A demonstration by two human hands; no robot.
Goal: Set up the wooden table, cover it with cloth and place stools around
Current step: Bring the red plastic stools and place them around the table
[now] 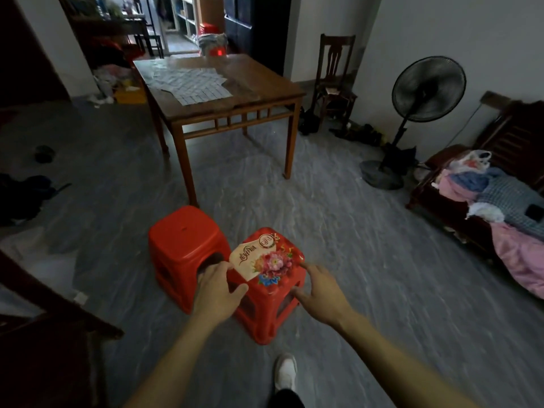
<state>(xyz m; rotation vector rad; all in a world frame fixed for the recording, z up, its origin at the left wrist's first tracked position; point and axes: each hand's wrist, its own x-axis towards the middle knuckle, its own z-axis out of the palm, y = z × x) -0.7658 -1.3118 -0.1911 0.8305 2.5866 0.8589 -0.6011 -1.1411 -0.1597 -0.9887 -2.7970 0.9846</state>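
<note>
Red plastic stool [269, 278], floral sticker on seat; both hands' grip loose, unclenched.

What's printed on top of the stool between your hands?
The red plastic stool has a pink-flower print with a cream label on its seat, seen in the head view.

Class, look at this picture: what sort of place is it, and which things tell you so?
Probably a living or dining room in a home: a wooden table, a standing fan by the wall, and a wooden sofa piled with clothes.
</note>
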